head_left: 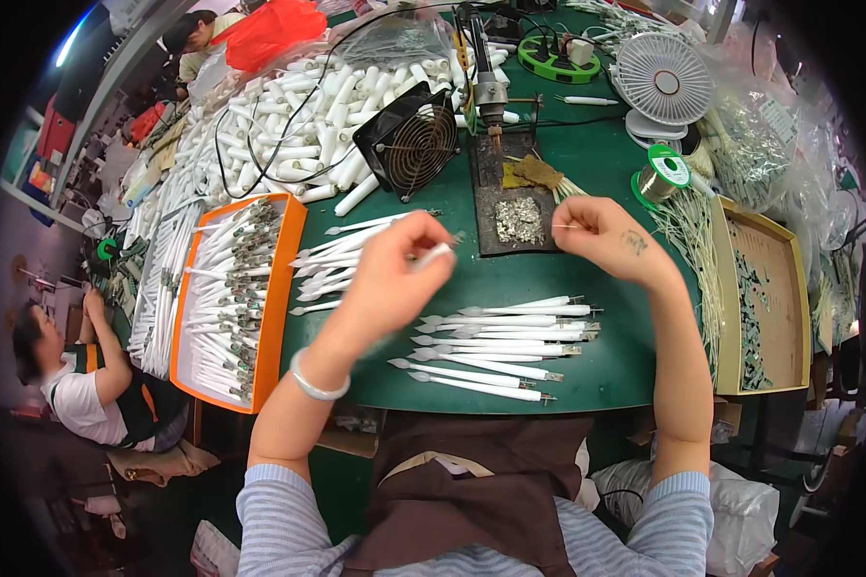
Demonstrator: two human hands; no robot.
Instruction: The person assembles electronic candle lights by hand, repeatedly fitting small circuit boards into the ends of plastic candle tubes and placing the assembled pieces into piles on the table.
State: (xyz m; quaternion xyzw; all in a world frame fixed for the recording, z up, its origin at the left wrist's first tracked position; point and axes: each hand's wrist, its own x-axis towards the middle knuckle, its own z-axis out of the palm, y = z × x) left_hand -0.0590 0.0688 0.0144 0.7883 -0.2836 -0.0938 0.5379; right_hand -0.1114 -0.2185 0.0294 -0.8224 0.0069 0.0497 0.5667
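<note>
My left hand (399,274), slightly blurred, is closed round a slim white stick (431,257) above the green table. Its far end is too smeared to make out. My right hand (611,238) pinches a thin pale wire (570,227), just right of a dark pad (488,207) bearing a heap of silvery solder bits (520,220). Between my forearms lies a group of white flame-tipped sticks (491,358), their metal-fitted ends pointing right. More such sticks (332,255) rest beyond my left wrist. The upright soldering iron (492,96) stands over the far end of the pad.
An orange box (284,288) of finished-looking sticks sits at left, beside a black fan (409,144) and piled white tubes (289,125). At right are a solder spool (662,176), a white fan (664,82) and a tan box (803,317) of small boards. Another person (91,375) sits at far left.
</note>
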